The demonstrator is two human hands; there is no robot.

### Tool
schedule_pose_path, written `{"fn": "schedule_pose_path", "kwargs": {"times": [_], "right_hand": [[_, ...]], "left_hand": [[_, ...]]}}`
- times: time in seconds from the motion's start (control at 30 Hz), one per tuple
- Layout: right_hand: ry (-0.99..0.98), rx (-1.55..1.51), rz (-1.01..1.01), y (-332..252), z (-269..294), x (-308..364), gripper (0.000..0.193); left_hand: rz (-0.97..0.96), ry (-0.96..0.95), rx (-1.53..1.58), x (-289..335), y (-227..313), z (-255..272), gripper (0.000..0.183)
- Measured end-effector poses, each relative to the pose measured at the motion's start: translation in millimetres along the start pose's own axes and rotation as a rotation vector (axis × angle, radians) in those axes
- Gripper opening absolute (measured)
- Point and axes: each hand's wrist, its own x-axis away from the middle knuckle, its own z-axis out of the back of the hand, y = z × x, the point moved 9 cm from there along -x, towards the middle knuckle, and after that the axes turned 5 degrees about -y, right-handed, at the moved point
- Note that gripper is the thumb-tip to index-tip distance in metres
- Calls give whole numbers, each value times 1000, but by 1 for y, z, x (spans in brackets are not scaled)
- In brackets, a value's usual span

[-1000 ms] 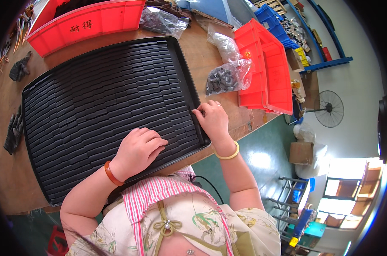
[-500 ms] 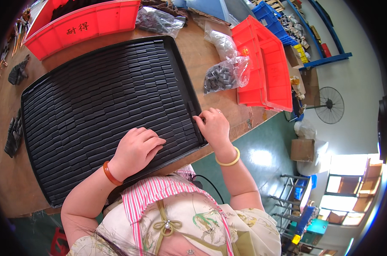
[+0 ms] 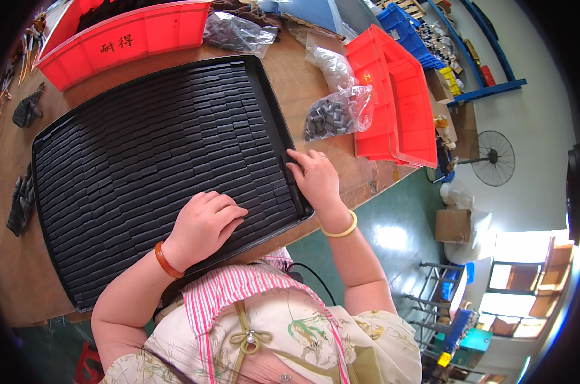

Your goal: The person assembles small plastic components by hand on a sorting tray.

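A black tray (image 3: 274, 105) lies before me, filled with tight rows of short black tube-like pieces (image 3: 152, 150). Over the near right part of those rows rests my left hand (image 3: 203, 224), its fingers bent and pressed together; whatever they may hold is hidden. At the tray's right rim is my right hand (image 3: 317, 181), thumb and forefinger apart, their tips by a small loose black piece in the bare strip along that side. I see nothing held in it.
Beyond the tray stands a red bin (image 3: 127, 41) with dark contents. Clear bags of grey pieces (image 3: 331, 117) and stacked red bins (image 3: 392, 102) are at the right. Dark bundles (image 3: 21, 201) lie left on the brown table (image 3: 2, 269). A fan (image 3: 494, 157) stands farther right.
My right hand has shifted a little up along the tray's right rim, and its thumb and forefinger have spread apart. My left hand has stayed in place.
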Motion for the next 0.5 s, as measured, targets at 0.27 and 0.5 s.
{"fn": "schedule_pose_path", "kwargs": {"times": [0.27,0.5], "right_hand": [[-102,-100,-56,7,-11,4,18],[-172,-116,-96,11,-9,7,18]], "left_hand": [[-5,8,11,0,-2,0,17],[15,-16,0,-1,-3,-3,17]]}}
